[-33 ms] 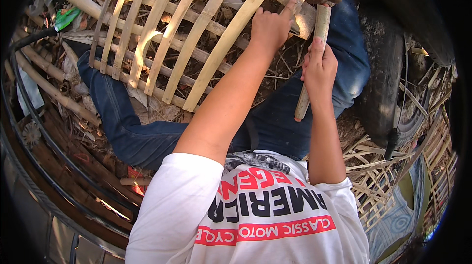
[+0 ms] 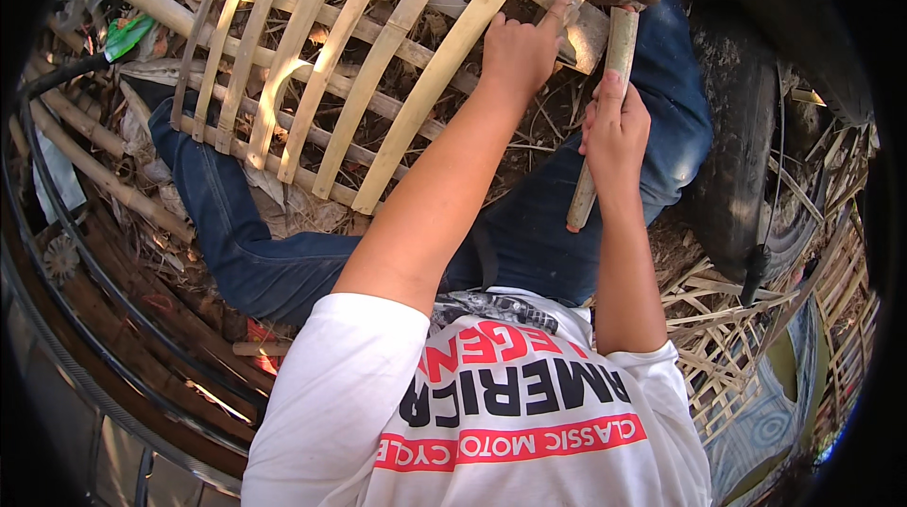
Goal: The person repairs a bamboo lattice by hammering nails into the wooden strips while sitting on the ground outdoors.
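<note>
Hammer (image 2: 619, 53) just beside the bamboo frame's (image 2: 434, 96) upper right corner.
Right hand (image 2: 614, 124) clamped round its handle; left hand's (image 2: 521, 53) index finger extended, others curled, grip unclear. A skewed swing could catch that nearby finger.

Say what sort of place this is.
Probably an outdoor yard: a slatted bamboo frame over leaf-littered ground, with what looks like a tyre and bamboo lattice at the right.

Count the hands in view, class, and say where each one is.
2: the left hand is at the right end of the bamboo frame; the right hand holds the hammer. No other hands show.
</note>
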{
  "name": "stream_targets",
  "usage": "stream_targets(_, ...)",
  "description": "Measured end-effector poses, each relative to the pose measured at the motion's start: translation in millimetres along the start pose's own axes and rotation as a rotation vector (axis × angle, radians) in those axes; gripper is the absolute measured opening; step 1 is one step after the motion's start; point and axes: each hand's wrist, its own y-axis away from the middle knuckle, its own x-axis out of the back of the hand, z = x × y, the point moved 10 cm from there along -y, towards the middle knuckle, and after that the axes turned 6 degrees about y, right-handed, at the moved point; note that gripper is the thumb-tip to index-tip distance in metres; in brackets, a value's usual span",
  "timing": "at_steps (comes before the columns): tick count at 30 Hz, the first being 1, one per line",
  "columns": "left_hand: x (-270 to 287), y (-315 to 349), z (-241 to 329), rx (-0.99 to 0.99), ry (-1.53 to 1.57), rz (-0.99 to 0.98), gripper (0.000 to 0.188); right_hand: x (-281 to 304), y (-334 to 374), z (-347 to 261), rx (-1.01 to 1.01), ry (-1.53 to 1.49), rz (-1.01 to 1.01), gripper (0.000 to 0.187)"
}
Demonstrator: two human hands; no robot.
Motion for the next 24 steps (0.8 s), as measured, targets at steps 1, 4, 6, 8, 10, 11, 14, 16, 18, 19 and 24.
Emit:
stream_targets(1,0,0,1,-0.006,0.003,-0.005,0.059,-4,-10,7,0.026,0.127,0.018,0.046)
stream_targets(4,0,-4,-5,0.015,0.018,0.017,0.058,-12,-17,7,0.036,0.192,-0.035,0.045)
stream_targets(6,2,0,-4,-0.003,0.014,0.047,0.058,-7,-6,2,0.021,0.179,-0.015,0.044)
stream_targets(8,1,0,-4,0.000,0.006,0.041,0.058,-6,-2,0,-0.001,0.165,-0.008,0.044)
stream_targets(10,0,0,0,-0.016,0.013,0.030,0.058,0,-4,-4,0.030,0.267,0.016,0.044)
stream_targets(11,-1,0,-1,-0.006,0.023,0.022,0.059,-5,-13,2,0.053,0.318,-0.004,0.043)
stream_targets(14,7,-10,-5,0.005,0.019,0.043,0.060,9,-3,-21,0.021,0.264,0.008,0.043)
stream_targets(16,5,3,3,-0.045,-0.018,0.063,0.061,16,8,-34,0.151,0.175,0.081,0.041)
stream_targets(18,6,5,-6,-0.030,-0.024,0.067,0.062,7,1,-42,0.165,0.305,0.043,0.041)
stream_targets(19,4,1,-2,-0.029,-0.001,0.068,0.061,3,-12,-26,0.156,0.330,0.020,0.042)
stream_targets(24,5,0,2,-0.044,-0.047,0.065,0.061,15,0,-11,-0.009,0.140,0.023,0.045)
